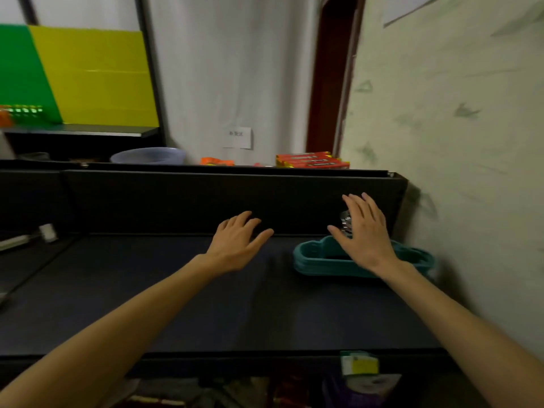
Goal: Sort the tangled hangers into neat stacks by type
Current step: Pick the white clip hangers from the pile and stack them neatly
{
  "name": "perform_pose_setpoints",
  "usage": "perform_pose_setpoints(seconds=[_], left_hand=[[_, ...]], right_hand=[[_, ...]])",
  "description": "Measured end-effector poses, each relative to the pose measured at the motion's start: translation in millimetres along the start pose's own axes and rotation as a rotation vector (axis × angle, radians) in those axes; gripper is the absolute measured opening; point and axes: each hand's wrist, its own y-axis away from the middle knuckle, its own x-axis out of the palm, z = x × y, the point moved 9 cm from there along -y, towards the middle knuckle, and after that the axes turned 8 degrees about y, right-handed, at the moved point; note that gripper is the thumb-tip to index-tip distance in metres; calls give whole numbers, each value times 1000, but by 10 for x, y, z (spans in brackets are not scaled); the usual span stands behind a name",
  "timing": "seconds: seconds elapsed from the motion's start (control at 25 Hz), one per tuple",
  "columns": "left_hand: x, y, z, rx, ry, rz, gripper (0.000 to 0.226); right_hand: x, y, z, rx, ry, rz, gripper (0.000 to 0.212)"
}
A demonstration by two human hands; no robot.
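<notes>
Both hands' grip wide and empty, the right hand (363,235) should square the teal hangers (318,262) at the counter's (206,290) back-right corner, the left hand (238,241) steadying them.

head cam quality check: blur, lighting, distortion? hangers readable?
Head view: dim, with soft motion blur throughout. Wide-angle bending shows at the edges; the door frame leans. The teal hangers read as one stack, single hangers hard to separate; their metal hooks glint behind the right hand. The left hand is open over the dark table, which shows little texture.

Dark desk (176,290): teal hanger stack (323,265) at far right corner.
</notes>
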Motion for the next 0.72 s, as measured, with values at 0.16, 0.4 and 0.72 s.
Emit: perform_pose_setpoints(seconds=[0.16, 0.4, 0.72], left_hand=[[-515, 844, 1042, -24, -250, -5, 97], [-1553, 2142, 2953, -324, -364, -66, 91], [-2433, 2936, 4618, -590, -261, -217, 66]], right_hand=[[183, 189, 1548, -154, -53, -95, 72], [824, 384, 3902, -341, -175, 84, 74], [1307, 164, 6051, -539, -316, 267, 71]])
